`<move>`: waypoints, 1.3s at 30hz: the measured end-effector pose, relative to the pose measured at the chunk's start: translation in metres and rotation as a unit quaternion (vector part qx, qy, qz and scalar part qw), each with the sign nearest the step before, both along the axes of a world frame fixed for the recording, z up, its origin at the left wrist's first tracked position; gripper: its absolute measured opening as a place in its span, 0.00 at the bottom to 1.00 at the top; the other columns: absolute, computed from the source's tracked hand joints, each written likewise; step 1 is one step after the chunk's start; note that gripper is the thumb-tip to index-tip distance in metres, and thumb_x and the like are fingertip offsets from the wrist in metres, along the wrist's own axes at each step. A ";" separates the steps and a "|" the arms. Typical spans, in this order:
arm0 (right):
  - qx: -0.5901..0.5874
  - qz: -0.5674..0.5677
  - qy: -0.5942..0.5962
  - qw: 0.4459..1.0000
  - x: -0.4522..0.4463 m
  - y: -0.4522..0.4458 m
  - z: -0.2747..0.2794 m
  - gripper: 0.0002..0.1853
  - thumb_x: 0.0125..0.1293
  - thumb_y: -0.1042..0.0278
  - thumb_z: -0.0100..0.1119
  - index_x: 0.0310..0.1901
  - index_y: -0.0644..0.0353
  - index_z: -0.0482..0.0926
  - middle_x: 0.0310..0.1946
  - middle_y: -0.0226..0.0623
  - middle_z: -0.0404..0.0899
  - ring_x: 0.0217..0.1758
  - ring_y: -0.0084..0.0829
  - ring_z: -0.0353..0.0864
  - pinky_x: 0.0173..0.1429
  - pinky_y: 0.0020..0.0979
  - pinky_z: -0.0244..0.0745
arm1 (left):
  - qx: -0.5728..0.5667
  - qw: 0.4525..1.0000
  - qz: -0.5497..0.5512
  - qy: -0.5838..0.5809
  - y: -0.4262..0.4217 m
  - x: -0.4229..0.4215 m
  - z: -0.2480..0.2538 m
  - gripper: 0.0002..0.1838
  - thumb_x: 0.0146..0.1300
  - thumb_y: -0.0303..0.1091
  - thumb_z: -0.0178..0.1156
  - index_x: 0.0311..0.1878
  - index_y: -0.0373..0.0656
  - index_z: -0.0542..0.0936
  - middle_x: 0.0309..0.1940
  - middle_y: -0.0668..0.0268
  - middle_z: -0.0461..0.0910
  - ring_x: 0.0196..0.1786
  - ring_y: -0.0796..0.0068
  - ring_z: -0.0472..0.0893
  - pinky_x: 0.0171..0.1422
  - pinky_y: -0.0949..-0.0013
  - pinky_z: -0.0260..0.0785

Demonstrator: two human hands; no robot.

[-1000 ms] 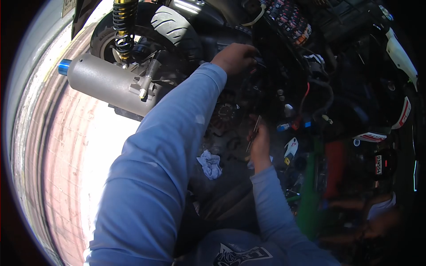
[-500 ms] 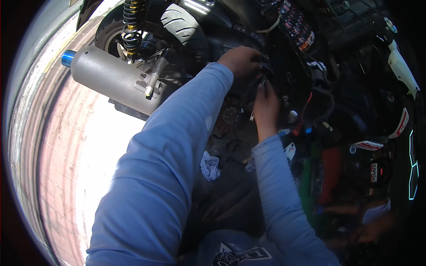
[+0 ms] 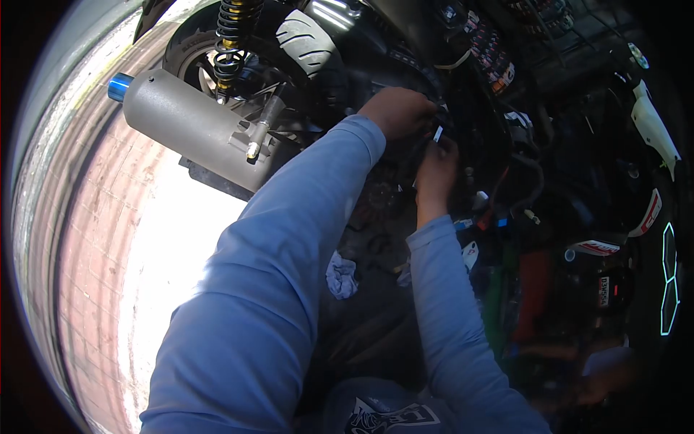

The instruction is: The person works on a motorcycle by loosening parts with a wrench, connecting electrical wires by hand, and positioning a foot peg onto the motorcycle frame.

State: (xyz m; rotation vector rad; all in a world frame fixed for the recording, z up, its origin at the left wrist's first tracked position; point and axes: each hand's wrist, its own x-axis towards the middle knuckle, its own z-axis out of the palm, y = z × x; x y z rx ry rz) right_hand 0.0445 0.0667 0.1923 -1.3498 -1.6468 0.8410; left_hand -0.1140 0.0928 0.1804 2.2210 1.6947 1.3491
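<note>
My left hand point(image 3: 399, 113) reaches into the dark underside of a motorbike, fingers curled. Whatever it grips there is lost in shadow. Just below and to the right, my right hand point(image 3: 437, 172) is closed round a slim, shiny metal tool point(image 3: 438, 134), whose bright end points up toward the left fingers. The tool's exact kind does not show. Left of my hands are the rear tyre point(image 3: 311, 45), a coil-spring shock absorber point(image 3: 238, 29) and a grey exhaust muffler point(image 3: 191, 119) with a blue tip.
A crumpled white rag point(image 3: 341, 276) lies on the dark floor between my forearms. Cables point(image 3: 533, 173) and small connectors hang to the right. Beyond them are a number plate point(image 3: 604, 291) and white panels point(image 3: 654, 130). Sunlit paving point(image 3: 101, 246) borders the left side.
The view has shifted slightly. My right hand has turned, and the tool's bright end now shows more plainly above its fingers. My left hand stays at the same spot, its fingers more tucked in.
</note>
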 end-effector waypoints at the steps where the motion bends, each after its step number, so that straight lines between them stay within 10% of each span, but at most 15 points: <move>1: 0.006 0.001 -0.015 1.000 0.000 0.001 0.000 0.20 0.72 0.65 0.46 0.62 0.64 0.72 0.56 0.50 0.77 0.59 0.41 0.78 0.63 0.36 0.70 | 0.015 1.000 0.001 0.015 0.001 0.000 -0.001 0.13 0.61 0.38 0.59 0.47 0.51 0.84 0.44 0.63 0.85 0.45 0.55 0.83 0.49 0.56 0.75; 39: -0.091 0.035 0.133 0.986 0.006 -0.003 -0.003 0.16 0.67 0.73 0.47 0.51 0.66 0.80 0.41 0.41 0.84 0.38 0.27 0.79 0.46 0.26 0.73 | -0.035 0.998 0.021 -0.052 0.000 -0.003 0.018 0.13 0.64 0.39 0.59 0.49 0.53 0.86 0.55 0.68 0.78 0.51 0.60 0.81 0.56 0.58 0.74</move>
